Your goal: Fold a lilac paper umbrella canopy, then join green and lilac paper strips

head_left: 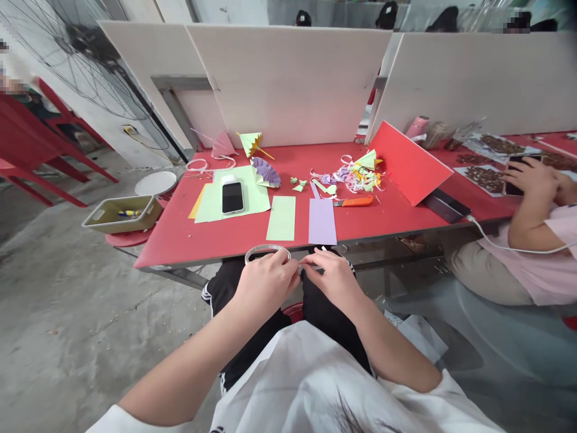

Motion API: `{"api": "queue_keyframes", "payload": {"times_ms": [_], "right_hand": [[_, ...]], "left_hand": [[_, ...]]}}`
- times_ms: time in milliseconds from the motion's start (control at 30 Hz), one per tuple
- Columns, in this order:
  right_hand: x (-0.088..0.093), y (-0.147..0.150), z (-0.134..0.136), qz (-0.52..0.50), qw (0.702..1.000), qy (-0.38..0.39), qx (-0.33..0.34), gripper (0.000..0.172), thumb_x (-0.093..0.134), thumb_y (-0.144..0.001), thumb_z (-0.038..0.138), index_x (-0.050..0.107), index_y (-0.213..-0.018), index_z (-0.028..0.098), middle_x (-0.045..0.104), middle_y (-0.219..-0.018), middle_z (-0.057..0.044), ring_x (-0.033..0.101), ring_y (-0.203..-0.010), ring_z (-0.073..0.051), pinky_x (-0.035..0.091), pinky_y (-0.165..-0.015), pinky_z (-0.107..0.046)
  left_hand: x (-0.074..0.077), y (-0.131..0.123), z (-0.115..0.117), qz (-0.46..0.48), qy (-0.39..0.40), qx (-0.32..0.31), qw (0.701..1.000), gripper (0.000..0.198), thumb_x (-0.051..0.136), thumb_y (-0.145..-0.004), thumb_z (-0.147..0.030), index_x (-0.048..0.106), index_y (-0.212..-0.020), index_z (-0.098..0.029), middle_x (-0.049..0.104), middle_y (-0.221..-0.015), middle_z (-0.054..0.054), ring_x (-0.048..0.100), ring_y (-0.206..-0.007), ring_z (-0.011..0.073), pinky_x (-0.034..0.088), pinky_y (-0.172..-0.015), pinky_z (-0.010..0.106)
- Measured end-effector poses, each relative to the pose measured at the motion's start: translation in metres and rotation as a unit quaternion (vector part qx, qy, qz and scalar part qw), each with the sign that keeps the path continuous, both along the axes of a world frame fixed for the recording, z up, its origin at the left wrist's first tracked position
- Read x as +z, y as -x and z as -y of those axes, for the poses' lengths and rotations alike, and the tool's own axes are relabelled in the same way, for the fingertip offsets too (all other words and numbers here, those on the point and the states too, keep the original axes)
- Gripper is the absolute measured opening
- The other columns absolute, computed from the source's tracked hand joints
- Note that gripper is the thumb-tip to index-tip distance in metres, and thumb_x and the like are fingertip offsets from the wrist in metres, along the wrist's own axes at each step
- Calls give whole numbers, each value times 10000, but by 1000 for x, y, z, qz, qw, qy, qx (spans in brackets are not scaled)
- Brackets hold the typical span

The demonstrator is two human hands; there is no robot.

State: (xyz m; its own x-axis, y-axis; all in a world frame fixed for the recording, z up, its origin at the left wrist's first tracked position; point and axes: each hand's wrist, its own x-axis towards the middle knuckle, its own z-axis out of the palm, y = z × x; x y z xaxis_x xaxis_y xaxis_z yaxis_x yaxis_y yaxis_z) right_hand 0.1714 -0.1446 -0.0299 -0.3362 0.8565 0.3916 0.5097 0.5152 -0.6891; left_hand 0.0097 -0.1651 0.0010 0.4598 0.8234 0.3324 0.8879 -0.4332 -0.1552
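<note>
Above my lap, just off the table's near edge, my left hand (pixel 270 275) is closed round a pale ring-shaped roll of tape (pixel 258 248). My right hand (pixel 331 273) meets it fingertip to fingertip, its thumb and forefinger pinched together. What lies in that pinch is too small to make out. Right in front of the hands, a light green paper rectangle (pixel 282 218) and a lilac paper rectangle (pixel 323 221) lie flat, side by side. An orange utility knife (pixel 354 202) rests behind the lilac piece.
The red table (pixel 166 246) bears a phone (pixel 232 197) on green sheets (pixel 210 204), folded paper fans (pixel 265 172), and a pile of paper strips (pixel 360 174). A red board (pixel 408 162) leans at right, near another person's hand (pixel 525 174). An olive bin (pixel 121 213) stands left.
</note>
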Motion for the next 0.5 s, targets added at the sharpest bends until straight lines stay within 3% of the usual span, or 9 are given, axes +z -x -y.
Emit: {"api": "queue_keyframes", "payload": {"times_ms": [100, 233, 400, 500], "right_hand": [[2, 3, -3, -50, 994, 97, -20, 125, 536, -771, 176, 654, -762, 218, 684, -774, -11, 624, -748, -166, 497, -815, -332], [-5, 12, -10, -154, 961, 224, -50, 86, 573, -723, 258, 645, -728, 211, 676, -736, 5, 612, -697, -160, 483, -664, -274], [-33, 17, -32, -253, 932, 238, -102, 145, 597, -702, 326, 645, -738, 194, 672, -712, 1, 607, -692, -160, 479, -657, -276], [-45, 3, -55, -340, 897, 230, -164, 167, 602, -692, 337, 616, -741, 178, 660, -689, -11, 614, -693, -157, 491, -707, -306]], "left_hand": [[-3, -2, -4, -14, -39, -2, 999, 255, 427, -842, -186, 569, -632, -178, 553, -635, 9, 486, -498, 106, 213, -451, 259], [-9, -5, -10, -28, -80, -4, 996, 262, 432, -836, -139, 571, -617, -174, 537, -605, 16, 488, -511, 113, 229, -455, 265], [-7, -7, -8, -25, -100, 11, 995, 292, 423, -849, -131, 558, -593, -170, 544, -583, 12, 483, -512, 113, 260, -471, 268], [-3, 4, -9, -7, -117, 21, 993, 262, 424, -875, -169, 615, -697, -202, 579, -628, -7, 514, -561, 106, 302, -506, 254]]}}
